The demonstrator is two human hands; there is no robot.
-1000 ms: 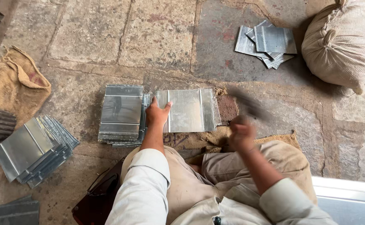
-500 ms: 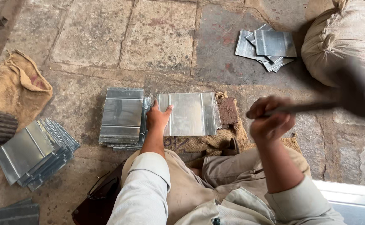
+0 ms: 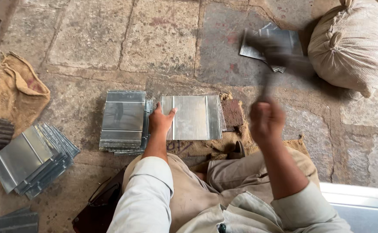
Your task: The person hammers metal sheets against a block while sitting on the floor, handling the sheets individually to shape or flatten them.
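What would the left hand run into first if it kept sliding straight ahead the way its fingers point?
The left hand already rests on the near left edge of the metal sheet. Straight ahead it would cross the sheet's left strip, then probably bare stone floor.

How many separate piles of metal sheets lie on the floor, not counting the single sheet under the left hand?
4: beside the left hand, lower left, bottom-left corner, top right by the sack. Others may be hidden.
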